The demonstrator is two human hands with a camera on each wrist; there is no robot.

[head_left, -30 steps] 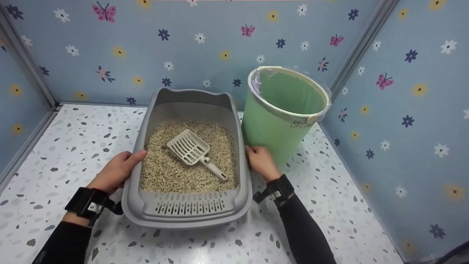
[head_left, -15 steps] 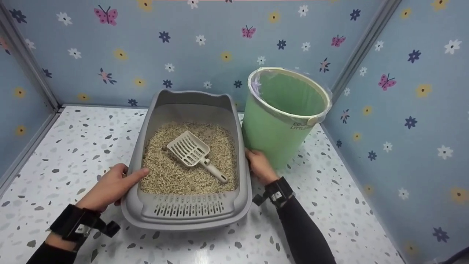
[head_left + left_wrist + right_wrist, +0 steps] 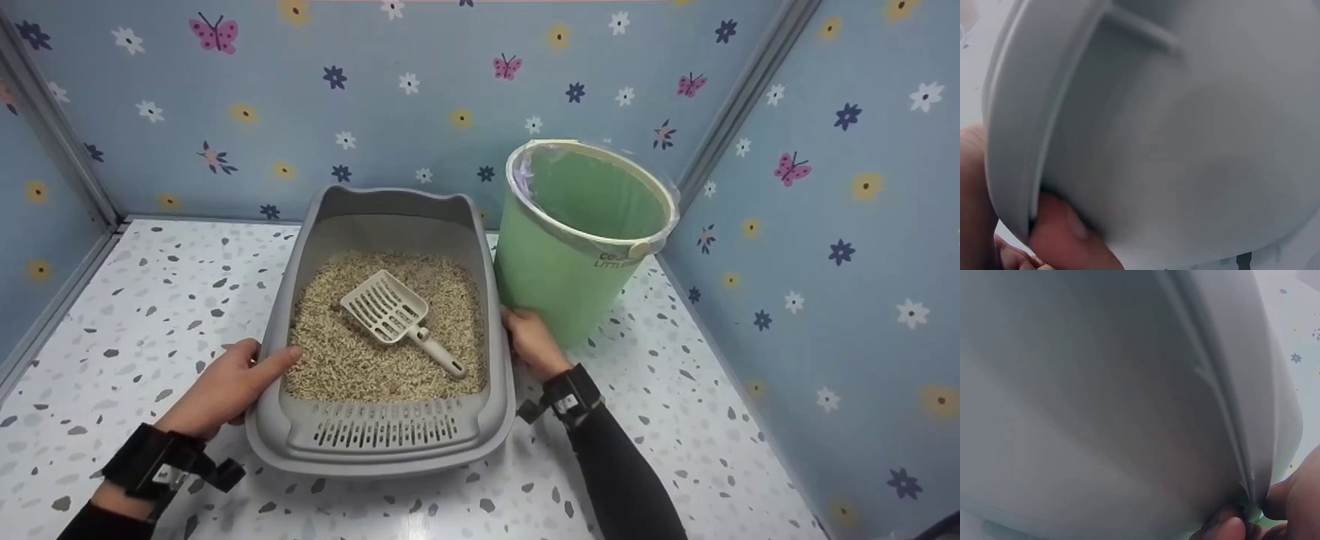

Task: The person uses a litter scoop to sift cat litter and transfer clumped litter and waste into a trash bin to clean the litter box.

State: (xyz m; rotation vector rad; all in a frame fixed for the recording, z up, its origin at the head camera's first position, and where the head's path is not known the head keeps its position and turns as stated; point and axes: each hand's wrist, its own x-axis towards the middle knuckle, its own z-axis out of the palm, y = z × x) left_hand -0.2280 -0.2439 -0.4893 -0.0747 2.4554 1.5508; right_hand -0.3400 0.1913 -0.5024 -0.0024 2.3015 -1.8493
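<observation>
A grey litter box stands on the speckled surface, its slotted step toward me. Tan pellet litter covers its floor, and on that lies a beige slotted litter scoop, handle pointing to the front right. My left hand grips the box's left rim near the front, thumb over the top; the left wrist view shows a fingertip tucked under the rim. On the right side, my right hand pinches the rim, fingers below its edge in the right wrist view.
Close to the box's right side and my right hand stands a pale green bin with a clear liner over its rim. Blue patterned wall panels rise behind and at both sides. Speckled surface shows left of the box.
My left hand has slid along the left rim toward the front of the box. The right hand keeps its place, and the scoop still lies on the litter.
</observation>
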